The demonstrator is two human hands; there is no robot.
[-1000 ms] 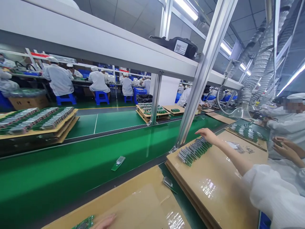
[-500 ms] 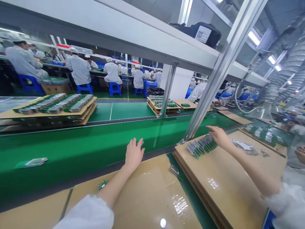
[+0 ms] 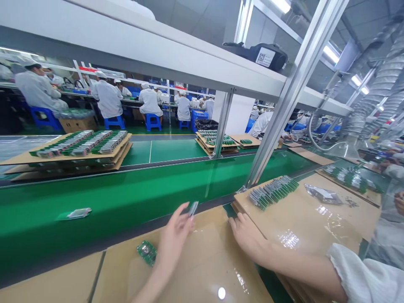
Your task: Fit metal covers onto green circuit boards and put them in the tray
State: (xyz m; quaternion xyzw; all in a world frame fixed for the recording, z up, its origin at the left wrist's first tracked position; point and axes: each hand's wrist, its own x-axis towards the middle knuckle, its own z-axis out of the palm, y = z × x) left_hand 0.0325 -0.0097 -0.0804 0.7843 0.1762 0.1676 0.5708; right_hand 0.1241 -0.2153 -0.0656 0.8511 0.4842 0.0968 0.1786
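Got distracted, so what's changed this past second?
The left hand took a board off the green belt; the right hand drew back from the board row to the gap beside the near cardboard. Another board on the belt slid right. The row stayed put.

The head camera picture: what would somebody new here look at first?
Probably the bright green conveyor belt running across the middle, with a silvery-and-green board lying on its left part. Next, the left hand, holding a small greyish piece near the belt's close edge, and the right hand at the gap between cardboard stacks. Beyond it, leaning circuit boards line the right-hand cardboard stack.
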